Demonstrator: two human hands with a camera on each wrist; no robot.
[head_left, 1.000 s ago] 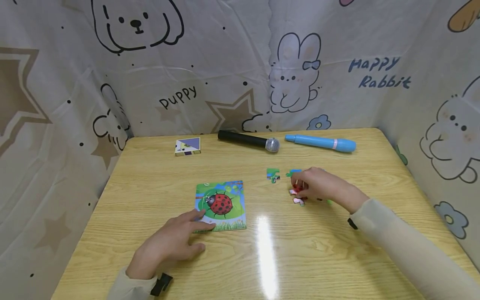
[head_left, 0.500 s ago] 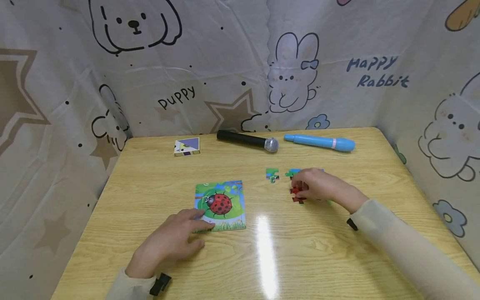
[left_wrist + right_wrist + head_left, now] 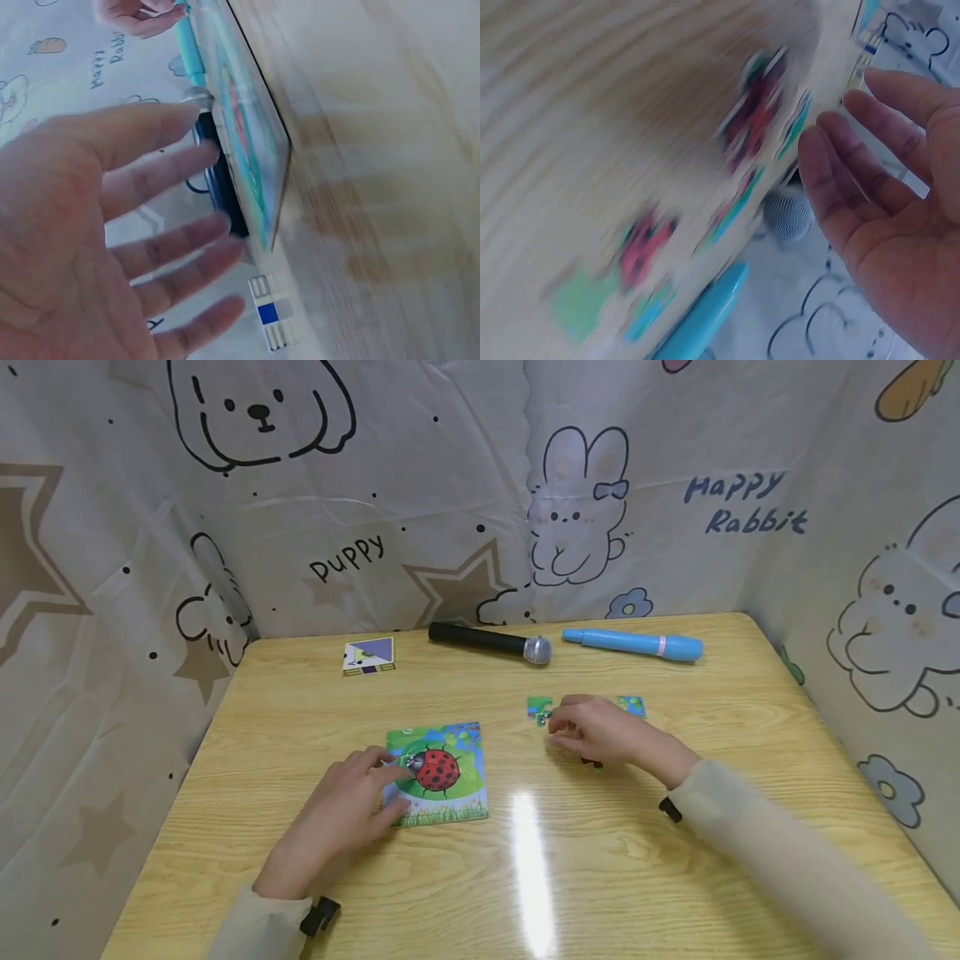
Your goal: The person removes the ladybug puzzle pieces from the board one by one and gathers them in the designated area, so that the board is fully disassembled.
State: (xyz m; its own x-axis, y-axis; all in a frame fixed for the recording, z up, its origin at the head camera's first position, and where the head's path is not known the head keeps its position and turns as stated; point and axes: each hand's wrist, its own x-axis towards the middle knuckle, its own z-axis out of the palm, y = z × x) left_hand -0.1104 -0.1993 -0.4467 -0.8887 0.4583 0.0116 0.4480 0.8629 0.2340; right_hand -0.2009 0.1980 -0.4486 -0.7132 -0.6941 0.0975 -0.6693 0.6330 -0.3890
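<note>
A square ladybug picture board (image 3: 467, 789) lies on the table in the head view. My left hand (image 3: 341, 793) is at its left side, its fingers overlapping the board; the left wrist view shows them spread and holding nothing. Over the loose jigsaw pieces, my right hand (image 3: 596, 727) has loosely bent fingers with nothing visible in them in the right wrist view. A green-blue piece (image 3: 538, 708) lies at its fingertips, and another corner piece (image 3: 633, 705) sits behind the hand. Red spotted pieces (image 3: 754, 112) show blurred beside it, mostly hidden in the head view.
Along the back of the table lie a black microphone (image 3: 487, 642), a blue microphone-shaped stick (image 3: 633, 643) and a small patterned box (image 3: 369, 656). A printed cloth (image 3: 450, 485) stands as a wall around the table's back and sides.
My right hand has moved left across the pieces. Pale pink pieces near it gave way to red ones. My left fingers have shifted from the board's lower edge toward its left side.
</note>
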